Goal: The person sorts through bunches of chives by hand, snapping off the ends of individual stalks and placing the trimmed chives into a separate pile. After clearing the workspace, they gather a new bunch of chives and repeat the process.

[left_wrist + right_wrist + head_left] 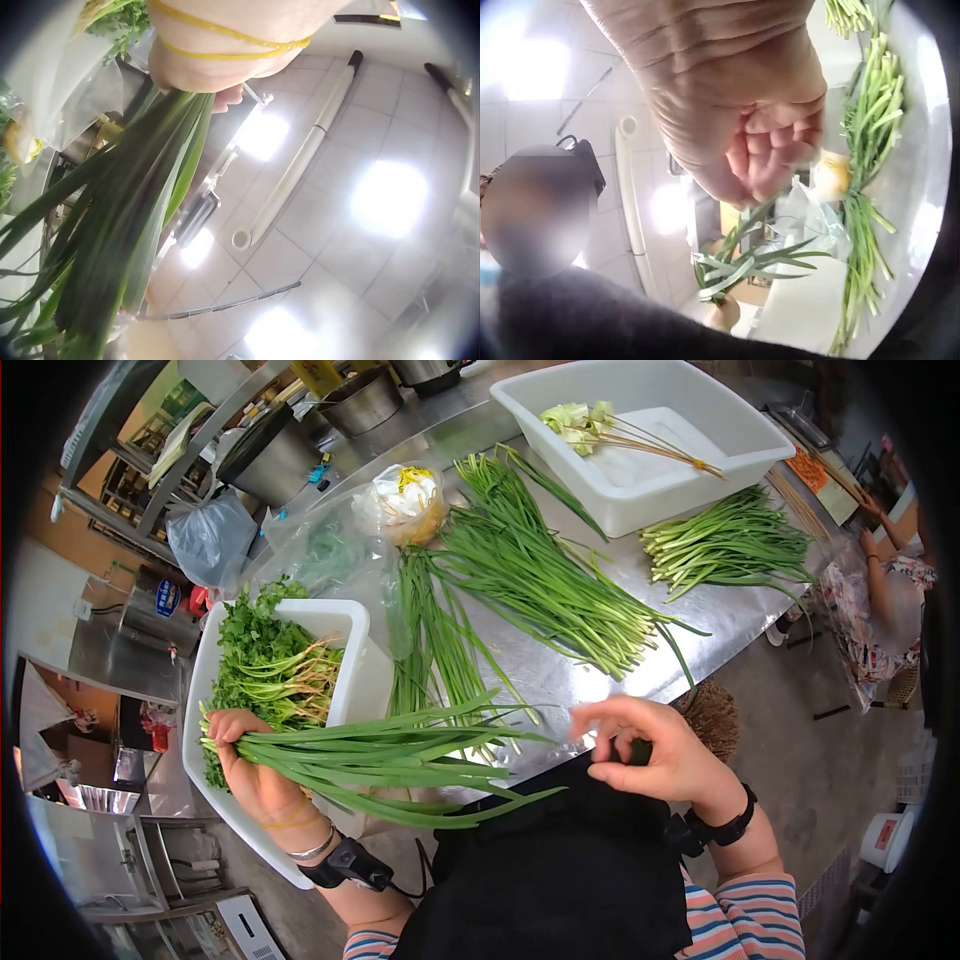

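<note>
The left hand (252,765) grips a bunch of long green leaves (390,755) near its left end, above the white tub of leafy herbs (265,660); the blades spread toward the right. In the left wrist view the fingers wrap round the leaves (124,202). To the right of the leaf tips, the right hand (655,750) hovers in front of the black apron, its fingers bent with nothing between them. The right wrist view shows that hand (742,112) with curled fingers, apart from the leaves (742,270).
Piles of green stalks (550,580) lie on the metal table (590,705), with another bundle (730,540) at the right. A large white basin (630,500) holding a few stems stands at the back. A plastic bag (325,555) lies behind the tub. Another person stands at far right.
</note>
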`<state>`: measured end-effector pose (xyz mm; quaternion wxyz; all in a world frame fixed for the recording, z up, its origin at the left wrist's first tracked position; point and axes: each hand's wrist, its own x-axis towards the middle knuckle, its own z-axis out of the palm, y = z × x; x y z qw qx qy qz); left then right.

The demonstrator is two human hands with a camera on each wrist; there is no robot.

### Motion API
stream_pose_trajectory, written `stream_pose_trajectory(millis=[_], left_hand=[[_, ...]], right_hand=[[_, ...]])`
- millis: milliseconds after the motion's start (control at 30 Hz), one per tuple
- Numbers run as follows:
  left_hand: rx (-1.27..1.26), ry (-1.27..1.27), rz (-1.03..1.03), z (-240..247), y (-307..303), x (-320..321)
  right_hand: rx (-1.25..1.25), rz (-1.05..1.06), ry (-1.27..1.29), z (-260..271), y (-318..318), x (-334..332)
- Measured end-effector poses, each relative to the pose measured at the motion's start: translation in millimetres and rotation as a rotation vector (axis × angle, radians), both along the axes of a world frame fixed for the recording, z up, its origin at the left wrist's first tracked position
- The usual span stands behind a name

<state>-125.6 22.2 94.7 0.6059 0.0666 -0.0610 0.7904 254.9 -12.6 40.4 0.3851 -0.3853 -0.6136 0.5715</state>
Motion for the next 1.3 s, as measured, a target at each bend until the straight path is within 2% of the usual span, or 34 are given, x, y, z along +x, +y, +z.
stream_pose_trajectory(millis=[33,100,167,233,333,467,667,867,933,1067,1133,1167,1233,1267,1300], left_hand=[[0.0,0.005,-0.001,0,0,1],[0.018,0.017,-0.014,0,0,3],[0.012,0.019,-0.011,0,-1,6],[0.004,0.021,-0.004,0,-1,7],[0.009,0.01,-0.03,-1,-2,7],[-0.019,-0.007,-0.013,-1,-2,9],[-0.003,-0.006,-0.022,-1,-3,6],[0.016,-0.006,-0.033,1,-4,11],[0.021,-0.013,-0.043,2,-4,14],[0.04,0.038,-0.063,4,-7,21],[0.038,0.058,-0.057,5,-7,22],[0.058,0.053,-0.049,5,-7,21],[0.084,0.051,-0.039,6,-6,21],[0.086,0.068,-0.033,8,-7,20],[0.084,0.087,-0.026,9,-8,19]], right_hand=[[0.058,-0.153,0.101,8,1,-7],[0.046,-0.112,0.111,1,3,-7],[0.266,0.001,0.006,5,11,-13],[0.3,-0.032,-0.015,11,14,-27],[0.752,-0.214,-0.166,4,23,-45],[0.812,-0.221,-0.182,-4,27,-54],[0.737,-0.164,-0.209,-6,25,-54],[0.65,-0.243,-0.24,-9,16,-55],[0.518,-0.291,-0.17,-10,14,-57],[0.416,-0.28,-0.16,-13,11,-56],[0.213,-0.307,-0.034,-19,14,-52],[0.012,-0.336,0.156,-30,14,-51],[-0.2,-0.264,0.289,-28,16,-40],[-0.197,-0.26,0.293,-27,15,-33],[-0.139,-0.057,0.176,-26,12,-26]])
